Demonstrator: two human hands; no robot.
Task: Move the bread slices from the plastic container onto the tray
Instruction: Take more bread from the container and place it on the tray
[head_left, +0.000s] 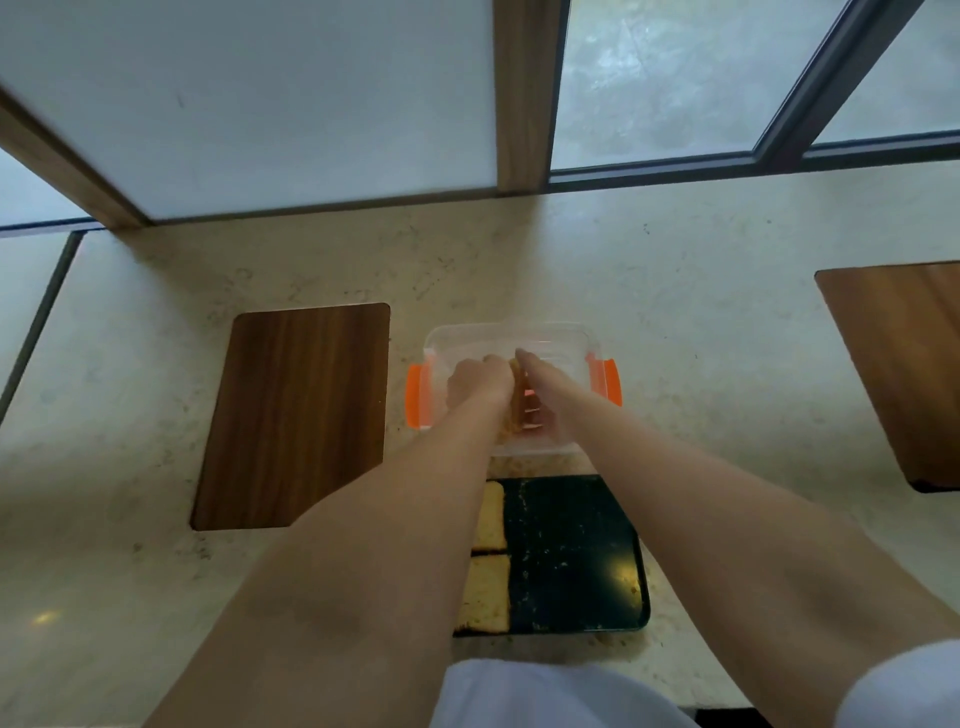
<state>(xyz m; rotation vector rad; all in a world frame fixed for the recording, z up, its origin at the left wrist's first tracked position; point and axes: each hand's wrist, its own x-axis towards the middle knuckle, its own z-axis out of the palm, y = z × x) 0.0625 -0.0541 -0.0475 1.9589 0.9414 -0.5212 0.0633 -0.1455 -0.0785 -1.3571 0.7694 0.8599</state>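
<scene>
Bread slice (515, 400) is pinched on edge between left hand (475, 387) and right hand (540, 387) inside plastic container (571, 338), long axis running toward tray (576, 551).

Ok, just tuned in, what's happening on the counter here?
A person has both hands in the clear plastic container with orange clips. The left hand and right hand are pressed against an upright bread slice between them. Two slices already lie on the dark tray nearer the person.
</scene>
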